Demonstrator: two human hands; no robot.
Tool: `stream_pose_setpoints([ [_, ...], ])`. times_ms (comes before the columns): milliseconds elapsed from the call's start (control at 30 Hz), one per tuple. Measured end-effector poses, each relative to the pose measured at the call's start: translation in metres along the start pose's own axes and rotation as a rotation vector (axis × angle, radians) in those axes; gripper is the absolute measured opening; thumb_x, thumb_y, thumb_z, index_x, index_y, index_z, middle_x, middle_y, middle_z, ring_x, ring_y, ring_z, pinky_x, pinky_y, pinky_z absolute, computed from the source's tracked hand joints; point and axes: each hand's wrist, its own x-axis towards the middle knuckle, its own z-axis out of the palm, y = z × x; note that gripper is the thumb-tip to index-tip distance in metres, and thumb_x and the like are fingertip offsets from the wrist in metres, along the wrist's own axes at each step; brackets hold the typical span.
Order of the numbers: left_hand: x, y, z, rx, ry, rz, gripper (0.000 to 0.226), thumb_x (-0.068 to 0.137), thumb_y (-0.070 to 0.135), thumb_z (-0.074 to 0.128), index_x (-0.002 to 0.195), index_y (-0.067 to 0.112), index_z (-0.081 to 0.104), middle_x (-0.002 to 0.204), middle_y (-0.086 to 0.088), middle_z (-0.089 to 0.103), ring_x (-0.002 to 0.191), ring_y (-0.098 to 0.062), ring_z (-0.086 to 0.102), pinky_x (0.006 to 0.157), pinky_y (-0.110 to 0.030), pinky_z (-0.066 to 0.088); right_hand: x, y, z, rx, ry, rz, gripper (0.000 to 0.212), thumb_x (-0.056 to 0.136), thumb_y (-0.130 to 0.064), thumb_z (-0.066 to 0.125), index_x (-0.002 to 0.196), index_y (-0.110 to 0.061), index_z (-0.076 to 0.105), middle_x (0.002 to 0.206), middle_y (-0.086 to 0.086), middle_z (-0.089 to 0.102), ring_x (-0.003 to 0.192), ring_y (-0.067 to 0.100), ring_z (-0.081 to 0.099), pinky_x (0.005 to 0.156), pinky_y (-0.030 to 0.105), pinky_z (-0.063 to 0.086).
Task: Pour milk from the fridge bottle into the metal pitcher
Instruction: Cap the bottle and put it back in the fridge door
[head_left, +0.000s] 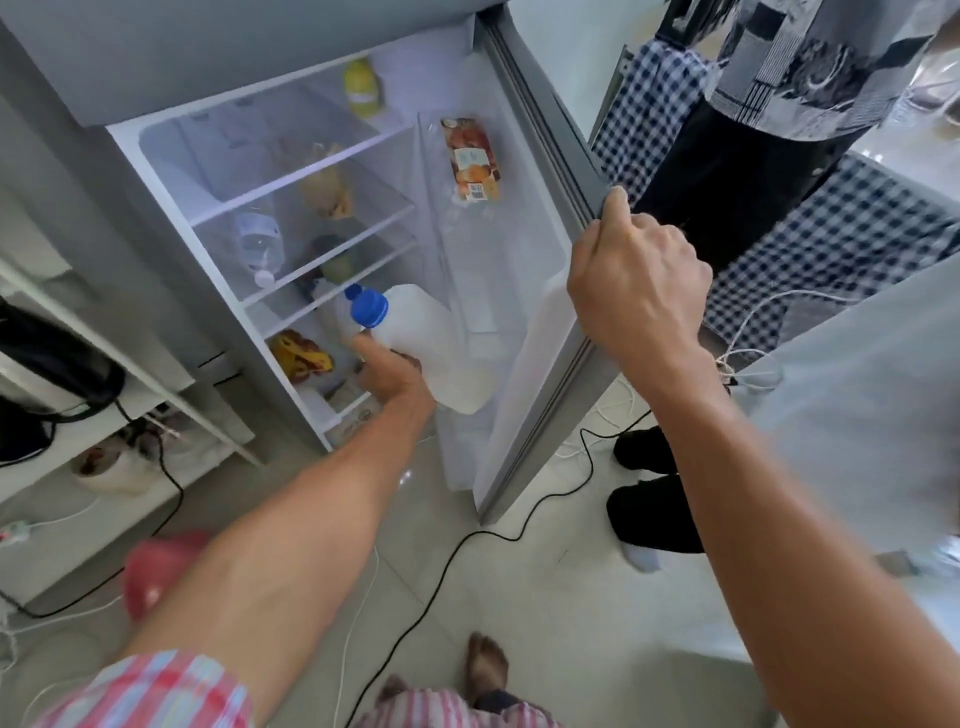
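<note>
The right hand (636, 283) is clenched around the edge of the open fridge door (550, 291). Farther in, the left hand (392, 376) grasps the milk bottle (441, 338), blue-capped, at the fridge's lower shelf (291, 317).

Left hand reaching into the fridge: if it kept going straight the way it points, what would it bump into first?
The left hand already seems to touch the milk bottle with the blue cap, so that bottle comes first. Depth is hard to judge from this view.
</note>
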Motion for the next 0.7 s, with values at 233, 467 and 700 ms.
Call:
stream_pose_setpoints([
  [233,0.020,-0.041,0.006,0.220,-0.148,-0.052,0.034,0.096,0.033,0.045,0.064,0.022,0.047,0.056,0.002,0.046,0.047,-0.014,0.039,0.045,-0.024,0.029,-0.002,-0.010,0.002,-0.043,0.014,0.011,0.049,0.102,-0.028,0.028,0.136,-0.005,0.054,0.099,0.015,0.070,0.093,0.039,0.064,0.061,0.038,0.031],
  [467,0.027,-0.055,0.000,0.745,-0.447,0.064,0.024,0.092,0.023,0.040,0.069,0.019,0.045,0.062,-0.003,0.048,0.054,-0.014,0.043,0.057,-0.028,0.036,-0.003,-0.012,0.004,-0.047,0.012,0.027,0.045,0.102,-0.027,0.030,0.132,-0.005,0.055,0.095,0.012,0.069,0.092,0.037,0.063,0.060,0.037,0.030],
  [700,0.018,-0.059,-0.004,0.931,-0.629,0.184,0.035,0.095,0.001,0.037,0.064,0.013,0.046,0.058,-0.004,0.051,0.048,-0.005,0.044,0.051,-0.019,0.036,-0.003,-0.012,0.003,-0.047,0.024,0.033,0.045,0.102,-0.026,0.031,0.131,-0.005,0.056,0.094,0.012,0.070,0.091,0.037,0.063,0.060,0.038,0.030],
])
